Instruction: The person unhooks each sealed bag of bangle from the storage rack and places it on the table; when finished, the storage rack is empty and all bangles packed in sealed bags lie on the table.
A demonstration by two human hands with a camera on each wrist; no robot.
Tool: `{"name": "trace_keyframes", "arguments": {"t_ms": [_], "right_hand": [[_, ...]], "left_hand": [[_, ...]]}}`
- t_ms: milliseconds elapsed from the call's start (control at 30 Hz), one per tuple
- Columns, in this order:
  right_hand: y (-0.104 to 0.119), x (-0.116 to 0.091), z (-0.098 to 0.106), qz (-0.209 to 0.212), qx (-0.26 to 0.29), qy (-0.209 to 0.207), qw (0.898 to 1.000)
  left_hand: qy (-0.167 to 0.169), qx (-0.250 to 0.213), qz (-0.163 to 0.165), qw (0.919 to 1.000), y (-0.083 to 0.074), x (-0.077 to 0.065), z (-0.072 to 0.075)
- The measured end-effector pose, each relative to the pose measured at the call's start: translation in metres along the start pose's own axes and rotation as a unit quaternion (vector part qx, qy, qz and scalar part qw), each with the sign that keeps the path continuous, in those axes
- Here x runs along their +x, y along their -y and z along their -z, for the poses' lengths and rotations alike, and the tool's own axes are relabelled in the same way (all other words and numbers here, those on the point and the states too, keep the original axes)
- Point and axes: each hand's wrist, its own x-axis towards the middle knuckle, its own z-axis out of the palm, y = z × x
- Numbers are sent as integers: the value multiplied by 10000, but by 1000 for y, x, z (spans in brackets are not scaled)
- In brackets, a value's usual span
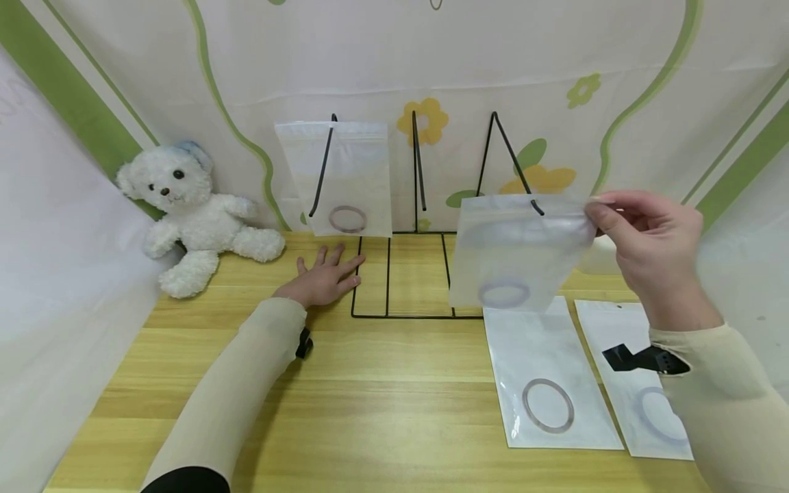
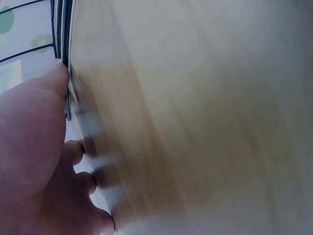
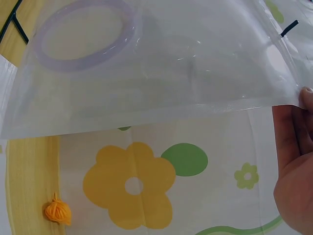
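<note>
My right hand (image 1: 656,243) pinches the top right corner of a clear zip bag (image 1: 518,246) holding a pale purple bangle (image 3: 73,63). Through the bag's top edge pokes the tip of the right hook (image 1: 511,154) of a black wire display rack. With fingers spread, my left hand (image 1: 327,277) rests at the left side of the rack's base (image 1: 419,317), touching its wire. Another bag (image 1: 364,164) with a bangle hangs on the left hook (image 1: 322,171). The middle hook (image 1: 419,161) bears no bag.
Two more bags with bangles, a near one (image 1: 533,356) and one partly behind my right forearm (image 1: 607,342), lie at the table's right. A white teddy bear (image 1: 200,219) sits at the left against the curtain. An orange yarn bundle (image 3: 58,211) shows in the right wrist view.
</note>
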Motion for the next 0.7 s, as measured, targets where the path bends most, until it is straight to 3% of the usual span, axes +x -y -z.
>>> {"name": "trace_keyframes", "arguments": {"t_ms": [333,600,700], "right_hand": [[9,-9,2,-246,39,-219,9995],[19,-15,1,-426,86,-158,9989],[21,-17,-1,-320,243,-203,9990]], "left_hand": [[-2,-43,-52,10000,-3,-3,2],[16,56,-33,10000,-12,-11,7],[-33,87,-80,9999,-4,-5,2]]}}
